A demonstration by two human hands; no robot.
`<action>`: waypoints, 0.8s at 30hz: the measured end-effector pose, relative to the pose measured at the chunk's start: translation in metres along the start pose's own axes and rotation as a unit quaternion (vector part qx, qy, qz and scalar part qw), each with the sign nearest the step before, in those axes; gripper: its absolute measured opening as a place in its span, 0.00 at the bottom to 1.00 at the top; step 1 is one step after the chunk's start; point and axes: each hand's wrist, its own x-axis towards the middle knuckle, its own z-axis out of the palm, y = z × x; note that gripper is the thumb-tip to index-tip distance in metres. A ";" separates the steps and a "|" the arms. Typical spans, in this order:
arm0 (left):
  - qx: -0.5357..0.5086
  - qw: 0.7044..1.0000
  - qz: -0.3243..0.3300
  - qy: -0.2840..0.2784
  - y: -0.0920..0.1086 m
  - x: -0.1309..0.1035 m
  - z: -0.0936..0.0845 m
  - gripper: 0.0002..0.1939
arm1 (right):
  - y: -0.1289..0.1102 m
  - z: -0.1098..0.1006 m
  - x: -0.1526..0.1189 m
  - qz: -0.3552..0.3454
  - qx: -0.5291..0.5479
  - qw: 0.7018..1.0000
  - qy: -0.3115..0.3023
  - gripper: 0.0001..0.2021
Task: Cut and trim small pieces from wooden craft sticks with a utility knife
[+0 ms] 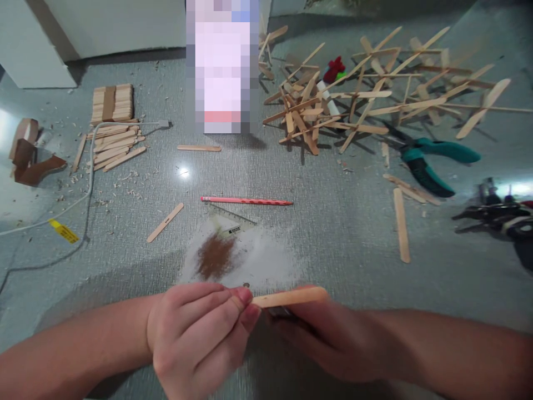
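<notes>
My left hand (208,328) has thumb and forefinger pinched together on the left end of a wooden stick (291,298), at the near middle of the table (333,233). My right hand (328,339) is curled around a dark object (282,312), mostly hidden, just below the stick; its fingers are too blurred to tell more. Just beyond my hands lies brown powder (216,255) on a white patch (266,258), with a clear ruler (233,214) and a pink pencil (245,200) farther off. Far left are a banded bundle (124,103) and loose sticks (119,145) beside a white cable (92,161). Far right, crossed sticks (308,114) lie heaped near teal-handled pliers (445,149)
</notes>
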 end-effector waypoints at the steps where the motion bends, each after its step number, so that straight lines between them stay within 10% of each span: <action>1: 0.029 0.997 0.063 0.019 -0.004 0.002 0.000 0.10 | 0.000 -0.001 0.001 0.009 -0.005 1.000 0.001 0.09; 12: 0.125 0.975 0.183 0.007 -0.032 0.016 -0.012 0.09 | 0.000 -0.007 0.005 0.076 -0.008 0.995 -0.057 0.08; 17: 0.105 0.993 -0.004 0.052 -0.044 0.018 -0.007 0.05 | 0.002 -0.004 -0.004 0.134 -0.041 0.990 -0.030 0.07; 24: -0.039 0.984 -0.151 -0.085 -0.053 0.011 0.017 0.06 | 0.010 -0.015 -0.001 0.120 -0.013 0.991 -0.062 0.18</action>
